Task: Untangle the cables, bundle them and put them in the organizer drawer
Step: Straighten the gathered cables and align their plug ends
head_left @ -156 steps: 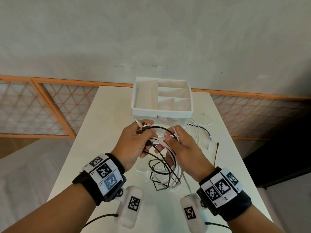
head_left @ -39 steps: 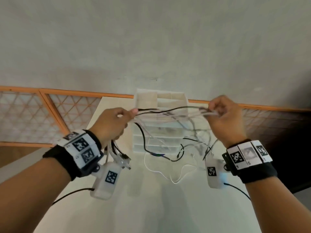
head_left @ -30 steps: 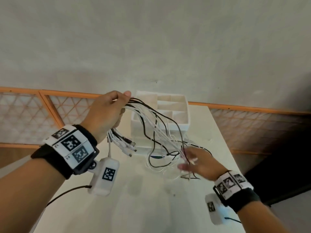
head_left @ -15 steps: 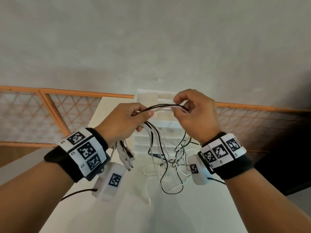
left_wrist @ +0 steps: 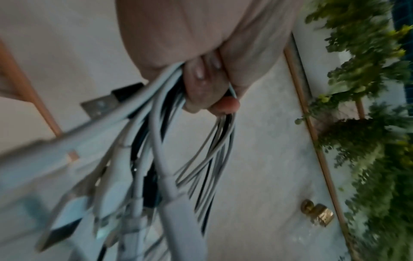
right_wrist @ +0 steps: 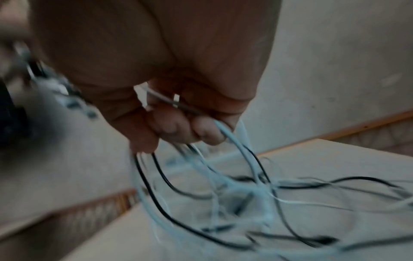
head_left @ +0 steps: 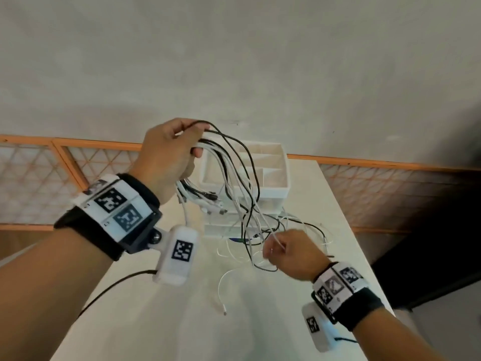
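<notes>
My left hand (head_left: 179, 149) is raised above the table and grips a bunch of white and black cables (head_left: 234, 173) near their plug ends (head_left: 205, 201), which dangle below the palm. In the left wrist view the fingers (left_wrist: 201, 88) curl round that bunch (left_wrist: 156, 141). Lower and to the right, my right hand (head_left: 283, 251) holds the hanging strands; in the right wrist view its fingertips (right_wrist: 178, 127) close round several cables (right_wrist: 223, 167). Loose tails trail onto the table. The white organizer drawer (head_left: 276, 183) stands behind the cables, its compartments showing nothing inside.
The white table (head_left: 166, 321) runs toward a grey wall, with orange lattice railing (head_left: 78, 157) on both sides. One white cable end (head_left: 221, 306) lies in front of the hands. The table's right edge drops to a dark floor.
Half a second ago both hands were close together at the top of the bundle. The right hand has since slid down the strands toward the table while the left stayed raised.
</notes>
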Action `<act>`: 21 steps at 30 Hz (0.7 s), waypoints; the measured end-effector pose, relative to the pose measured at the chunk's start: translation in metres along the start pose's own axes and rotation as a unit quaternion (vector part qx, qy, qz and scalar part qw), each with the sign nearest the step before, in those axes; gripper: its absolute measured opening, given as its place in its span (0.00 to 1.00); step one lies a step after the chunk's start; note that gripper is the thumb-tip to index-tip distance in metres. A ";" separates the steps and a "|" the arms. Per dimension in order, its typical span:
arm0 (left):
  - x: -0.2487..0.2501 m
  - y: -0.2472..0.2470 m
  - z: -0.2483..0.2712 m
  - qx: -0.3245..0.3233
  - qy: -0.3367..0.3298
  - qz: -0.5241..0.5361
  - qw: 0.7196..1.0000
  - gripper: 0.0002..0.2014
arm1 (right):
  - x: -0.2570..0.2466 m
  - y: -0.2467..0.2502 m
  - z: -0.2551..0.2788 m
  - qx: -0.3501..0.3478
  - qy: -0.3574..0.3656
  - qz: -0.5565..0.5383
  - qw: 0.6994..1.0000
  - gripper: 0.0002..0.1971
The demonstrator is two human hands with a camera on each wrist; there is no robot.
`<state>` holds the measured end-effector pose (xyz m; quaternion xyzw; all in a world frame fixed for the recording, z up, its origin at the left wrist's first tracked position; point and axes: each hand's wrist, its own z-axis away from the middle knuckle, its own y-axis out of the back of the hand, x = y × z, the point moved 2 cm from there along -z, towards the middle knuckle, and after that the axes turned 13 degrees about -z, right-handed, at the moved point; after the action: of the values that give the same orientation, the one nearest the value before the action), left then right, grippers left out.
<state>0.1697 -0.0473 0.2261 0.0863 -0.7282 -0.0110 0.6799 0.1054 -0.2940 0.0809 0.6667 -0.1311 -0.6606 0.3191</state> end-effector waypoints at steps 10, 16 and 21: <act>-0.021 0.017 -0.006 0.099 0.040 -0.057 0.993 0.07 | 0.011 0.077 -0.010 0.262 -0.098 0.016 0.960 0.43; -0.020 0.019 -0.006 0.062 0.014 -0.042 0.997 0.07 | 0.000 0.030 -0.002 -0.099 -0.166 -0.055 0.980 0.28; -0.017 0.006 0.007 -0.018 -0.023 -0.106 0.994 0.06 | -0.060 0.039 -0.017 0.122 0.070 -0.187 0.972 0.45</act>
<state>0.1635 -0.0397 0.2098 0.1504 -0.7299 -0.0979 0.6595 0.1257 -0.2836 0.1506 0.7581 -0.0608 -0.6391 0.1146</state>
